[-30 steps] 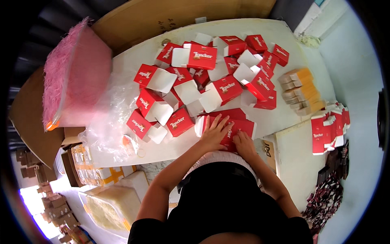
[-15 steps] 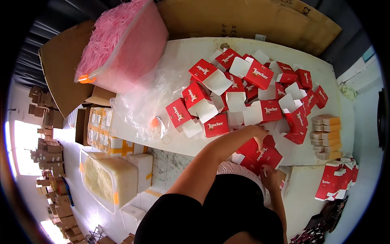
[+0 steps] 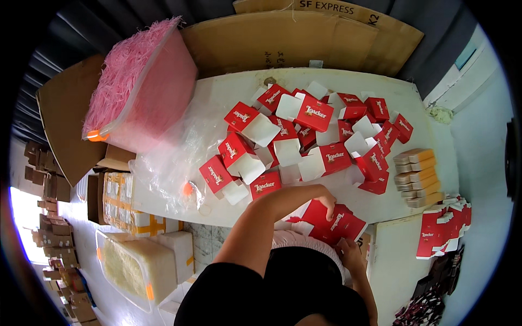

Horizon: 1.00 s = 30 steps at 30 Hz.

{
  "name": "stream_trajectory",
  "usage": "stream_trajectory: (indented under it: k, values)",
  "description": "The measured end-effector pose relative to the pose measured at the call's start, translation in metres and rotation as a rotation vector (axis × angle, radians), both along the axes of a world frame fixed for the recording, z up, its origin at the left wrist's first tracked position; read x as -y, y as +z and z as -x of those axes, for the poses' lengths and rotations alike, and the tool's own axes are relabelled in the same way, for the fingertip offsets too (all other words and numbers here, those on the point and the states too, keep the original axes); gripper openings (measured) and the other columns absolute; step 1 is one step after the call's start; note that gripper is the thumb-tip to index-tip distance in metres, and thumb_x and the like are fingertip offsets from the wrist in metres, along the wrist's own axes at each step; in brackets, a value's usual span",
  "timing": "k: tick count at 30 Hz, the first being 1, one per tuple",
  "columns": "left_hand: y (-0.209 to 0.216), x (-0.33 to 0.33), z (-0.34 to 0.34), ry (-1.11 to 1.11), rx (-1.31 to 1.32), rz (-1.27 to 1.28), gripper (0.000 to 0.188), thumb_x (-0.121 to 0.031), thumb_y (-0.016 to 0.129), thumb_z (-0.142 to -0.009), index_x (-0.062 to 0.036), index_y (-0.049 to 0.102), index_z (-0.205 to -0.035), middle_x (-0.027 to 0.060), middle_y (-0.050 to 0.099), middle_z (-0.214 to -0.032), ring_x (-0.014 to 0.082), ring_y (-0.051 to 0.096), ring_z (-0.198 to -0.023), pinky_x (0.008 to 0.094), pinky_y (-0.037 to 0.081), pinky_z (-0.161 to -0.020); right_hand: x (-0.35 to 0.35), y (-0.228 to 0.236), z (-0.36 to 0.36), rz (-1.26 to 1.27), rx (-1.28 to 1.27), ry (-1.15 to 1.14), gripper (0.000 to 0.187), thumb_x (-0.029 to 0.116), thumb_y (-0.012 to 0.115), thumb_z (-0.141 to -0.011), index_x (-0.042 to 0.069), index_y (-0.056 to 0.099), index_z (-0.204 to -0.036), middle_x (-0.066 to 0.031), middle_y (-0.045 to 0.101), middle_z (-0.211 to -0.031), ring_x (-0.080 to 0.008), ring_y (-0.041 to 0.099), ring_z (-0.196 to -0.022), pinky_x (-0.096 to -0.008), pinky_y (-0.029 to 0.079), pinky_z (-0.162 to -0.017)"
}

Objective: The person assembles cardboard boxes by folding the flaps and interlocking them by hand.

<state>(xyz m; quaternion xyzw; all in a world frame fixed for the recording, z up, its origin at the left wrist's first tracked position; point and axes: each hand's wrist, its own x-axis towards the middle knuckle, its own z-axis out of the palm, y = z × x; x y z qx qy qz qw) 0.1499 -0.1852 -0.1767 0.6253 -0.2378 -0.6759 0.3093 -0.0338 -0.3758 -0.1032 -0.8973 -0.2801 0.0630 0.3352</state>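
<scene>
Your white table (image 3: 217, 95) is pretty packed tbh: a messy heap of red boxes (image 3: 315, 114) with white flaps (image 3: 261, 130) sprawls across the middle, crumpled clear plastic (image 3: 168, 163) lies to your left, and small orange-and-cream stacks (image 3: 416, 176) sit near the right end.

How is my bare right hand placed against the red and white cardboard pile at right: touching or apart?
Apart: the head view plainly shows white tabletop between the right hand and the cardboard pile.

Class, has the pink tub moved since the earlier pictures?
No: against the white table, the pink tub keeps its place at the left end; the view shifted.
</scene>
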Motion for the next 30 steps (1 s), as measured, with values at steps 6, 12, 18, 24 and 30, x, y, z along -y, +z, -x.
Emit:
stream_trajectory:
  k: [6,12,18,24,30]
  values:
    - [0.075,-0.026,0.021,0.104,0.159,0.175,0.094,-0.029,0.082,-0.050,0.0032,0.036,-0.126,0.0189,0.048,-0.119,0.0284,0.045,-0.111,0.0343,0.038,-0.091,0.000,0.030,0.016,0.140,0.176,0.135,0.012,0.013,0.060,-0.069,0.007,0.049,-0.070,-0.0096,0.051,-0.064,-0.0294,0.054,-0.059,-0.0400,0.043,-0.051]
    - [0.119,-0.089,0.029,0.347,0.013,0.385,0.087,-0.019,0.080,-0.055,-0.0036,0.034,-0.128,0.0114,0.050,-0.111,0.0203,0.047,-0.104,0.0319,0.039,-0.088,-0.011,0.097,0.008,0.197,0.541,0.264,0.041,0.026,0.071,-0.073,0.012,0.035,-0.060,-0.0022,0.034,-0.057,-0.0182,0.041,-0.050,-0.0306,0.038,-0.047]
    - [0.178,-0.173,0.048,0.567,-0.314,0.530,0.082,-0.006,0.075,-0.058,-0.0017,0.033,-0.129,0.0044,0.055,-0.097,0.0126,0.051,-0.085,0.0271,0.042,-0.079,-0.062,0.163,-0.032,0.056,0.934,0.370,0.042,0.025,0.068,-0.077,0.011,0.034,-0.057,-0.0016,0.031,-0.057,-0.0165,0.037,-0.047,-0.0279,0.034,-0.043]
    - [0.140,-0.249,0.152,1.230,-0.321,0.636,0.061,-0.012,0.069,-0.063,-0.0017,0.049,-0.120,0.0091,0.060,-0.107,0.0176,0.056,-0.099,0.0314,0.040,-0.091,-0.143,0.195,-0.027,-0.189,0.798,0.558,0.027,0.019,0.069,-0.074,0.017,0.044,-0.064,0.0021,0.034,-0.061,-0.0124,0.043,-0.056,-0.0240,0.035,-0.049]
    - [0.069,-0.298,0.253,1.664,-0.696,1.133,0.067,-0.016,0.066,-0.062,0.0042,0.045,-0.122,0.0179,0.057,-0.114,0.0295,0.057,-0.103,0.0389,0.039,-0.097,-0.216,0.162,-0.035,-0.110,0.871,0.899,0.026,0.013,0.062,-0.072,0.014,0.038,-0.062,0.0006,0.032,-0.059,-0.0123,0.041,-0.056,-0.0232,0.036,-0.051]
